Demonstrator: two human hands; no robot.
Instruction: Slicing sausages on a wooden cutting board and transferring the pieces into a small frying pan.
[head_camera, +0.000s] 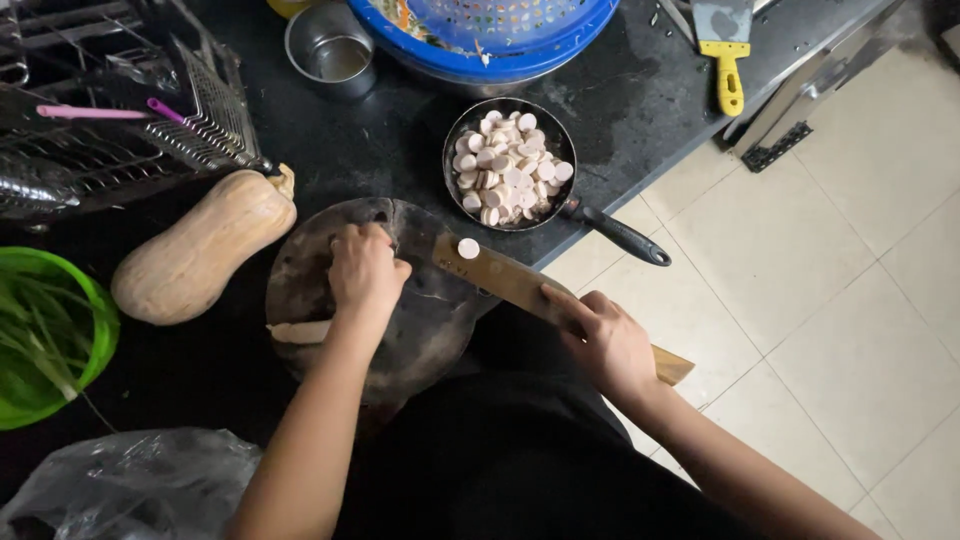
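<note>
The right hand is wrapped around the wooden handle of a broad, brown-stained cleaver, its grip closed tight with the forefinger stretched along the blade's back. The blade lies nearly flat, pointing toward the left hand, and one pale round slice sits on its upper face near the tip. The left hand rests curled on a round, dark, worn wooden chopping board; its fingers are bunched together, seemingly over something small, though what lies under them cannot be made out. A pale strip lies at the board's left edge, beside the forearm.

Just beyond the cleaver's tip stands a small black frying pan with a long black handle, heaped with pale round slices like the one on the blade. The board and pan sit on a black stone bench. Left of the board lies a tan butternut squash, and beyond it a green plastic bowl of green stalks. At the far side are a small steel cup, a blue plastic basin, a dark wire dish rack and a yellow-handled scraper. A crumpled clear plastic bag lies at the near left.
</note>
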